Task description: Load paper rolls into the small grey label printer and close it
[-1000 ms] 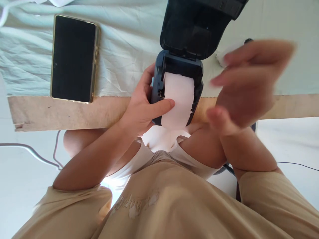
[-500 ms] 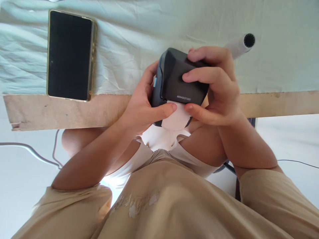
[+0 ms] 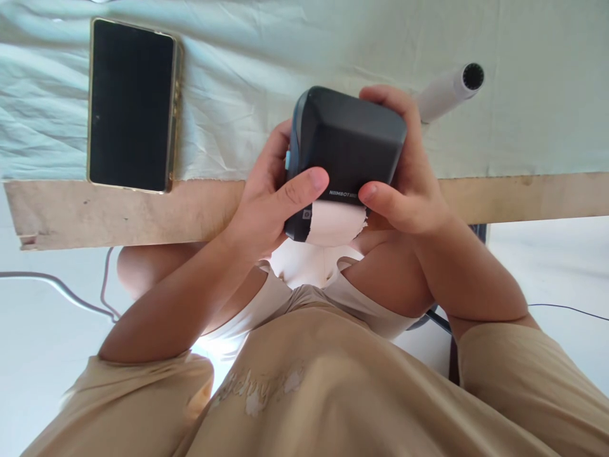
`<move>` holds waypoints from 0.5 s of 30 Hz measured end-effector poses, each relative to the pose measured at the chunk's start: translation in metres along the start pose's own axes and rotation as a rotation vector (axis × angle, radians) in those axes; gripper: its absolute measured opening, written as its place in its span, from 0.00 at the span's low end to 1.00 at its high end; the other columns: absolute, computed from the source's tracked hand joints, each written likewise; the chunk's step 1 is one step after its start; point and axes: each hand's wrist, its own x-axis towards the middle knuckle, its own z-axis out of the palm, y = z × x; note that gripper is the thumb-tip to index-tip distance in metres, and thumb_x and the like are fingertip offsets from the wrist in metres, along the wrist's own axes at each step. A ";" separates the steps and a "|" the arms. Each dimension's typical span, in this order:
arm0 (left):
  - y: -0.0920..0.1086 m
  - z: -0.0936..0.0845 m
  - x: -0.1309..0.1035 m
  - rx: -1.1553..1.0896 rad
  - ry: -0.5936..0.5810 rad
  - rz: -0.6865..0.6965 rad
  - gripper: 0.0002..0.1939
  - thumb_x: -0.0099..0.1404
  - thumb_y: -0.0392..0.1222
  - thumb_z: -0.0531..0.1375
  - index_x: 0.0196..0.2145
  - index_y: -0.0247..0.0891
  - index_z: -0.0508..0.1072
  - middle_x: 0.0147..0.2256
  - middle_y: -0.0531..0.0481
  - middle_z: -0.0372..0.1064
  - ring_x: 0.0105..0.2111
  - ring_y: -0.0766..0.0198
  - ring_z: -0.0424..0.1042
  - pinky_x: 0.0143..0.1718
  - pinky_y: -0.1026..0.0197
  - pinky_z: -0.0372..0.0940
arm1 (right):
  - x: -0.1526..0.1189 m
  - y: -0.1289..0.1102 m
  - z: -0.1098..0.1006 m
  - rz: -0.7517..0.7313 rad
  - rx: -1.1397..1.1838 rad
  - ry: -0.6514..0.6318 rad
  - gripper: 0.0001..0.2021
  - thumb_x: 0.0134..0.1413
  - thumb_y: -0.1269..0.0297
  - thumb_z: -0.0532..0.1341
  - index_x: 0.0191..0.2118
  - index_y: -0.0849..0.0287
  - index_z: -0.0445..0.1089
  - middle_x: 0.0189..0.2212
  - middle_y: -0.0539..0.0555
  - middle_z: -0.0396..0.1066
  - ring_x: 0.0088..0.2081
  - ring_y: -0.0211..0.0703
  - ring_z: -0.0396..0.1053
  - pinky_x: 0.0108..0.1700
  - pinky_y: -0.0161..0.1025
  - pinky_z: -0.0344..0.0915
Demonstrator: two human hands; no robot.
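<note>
Both hands hold a black label printer [image 3: 352,139] marked NIIMBOT, just above the table's front edge. A strip of white paper [image 3: 339,222] with a ragged right edge sticks out from its near side. My left hand [image 3: 276,190] grips the printer's left side, thumb on top by the lower left corner. Just above that thumb a light blue button [image 3: 288,160] shows on the side. My right hand [image 3: 404,171] wraps the right side, with its thumb at the front edge near the lettering. The fingers beneath the printer are hidden.
On the left of the table lies a tablet [image 3: 132,105] with a dark screen in a clear case. A white cylindrical device [image 3: 442,92] with a dark round end lies behind my right hand. A pale green cloth [image 3: 238,57] covers the table above its bare wooden edge [image 3: 118,212].
My right fingers have moved off the printer's top to its right side. My left thumb has shifted from the paper up onto the casing, uncovering more of the strip.
</note>
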 end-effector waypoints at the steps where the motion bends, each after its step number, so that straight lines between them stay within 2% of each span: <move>1: 0.000 0.000 -0.002 0.054 -0.029 0.036 0.17 0.66 0.48 0.78 0.48 0.44 0.79 0.39 0.50 0.76 0.38 0.60 0.77 0.38 0.62 0.72 | 0.000 0.001 -0.001 0.021 -0.008 0.002 0.48 0.57 0.21 0.64 0.73 0.43 0.51 0.66 0.60 0.70 0.56 0.54 0.77 0.52 0.51 0.80; 3: 0.001 -0.001 -0.003 0.116 -0.049 0.054 0.16 0.70 0.52 0.74 0.49 0.44 0.79 0.40 0.49 0.77 0.37 0.60 0.78 0.37 0.62 0.72 | 0.001 0.001 -0.002 0.020 -0.023 0.012 0.48 0.57 0.22 0.65 0.72 0.43 0.52 0.65 0.60 0.71 0.55 0.54 0.77 0.52 0.51 0.80; 6: 0.000 -0.004 -0.002 0.171 -0.051 0.023 0.20 0.66 0.52 0.77 0.50 0.46 0.78 0.38 0.49 0.78 0.40 0.54 0.80 0.38 0.58 0.75 | 0.001 0.002 0.000 -0.048 -0.020 0.022 0.48 0.60 0.25 0.65 0.74 0.43 0.48 0.56 0.56 0.75 0.53 0.53 0.78 0.50 0.50 0.79; 9: -0.005 -0.006 0.001 0.179 -0.040 0.073 0.19 0.64 0.50 0.77 0.49 0.47 0.79 0.33 0.51 0.75 0.40 0.52 0.81 0.39 0.58 0.75 | 0.002 0.003 0.003 -0.085 -0.010 0.015 0.46 0.62 0.27 0.64 0.74 0.42 0.45 0.50 0.52 0.76 0.50 0.50 0.78 0.49 0.47 0.78; 12: -0.009 -0.004 0.002 0.116 -0.017 0.140 0.18 0.64 0.49 0.76 0.49 0.45 0.80 0.36 0.51 0.78 0.37 0.58 0.80 0.35 0.62 0.73 | 0.001 0.003 0.004 -0.096 -0.013 0.032 0.46 0.62 0.28 0.66 0.74 0.42 0.47 0.55 0.54 0.75 0.50 0.49 0.78 0.50 0.47 0.79; 15: -0.008 0.001 0.001 0.106 -0.022 0.092 0.19 0.65 0.49 0.76 0.50 0.43 0.79 0.37 0.50 0.80 0.34 0.60 0.79 0.34 0.63 0.72 | 0.000 0.002 0.003 -0.071 -0.045 0.051 0.46 0.62 0.25 0.64 0.74 0.43 0.50 0.61 0.57 0.71 0.52 0.50 0.78 0.54 0.50 0.80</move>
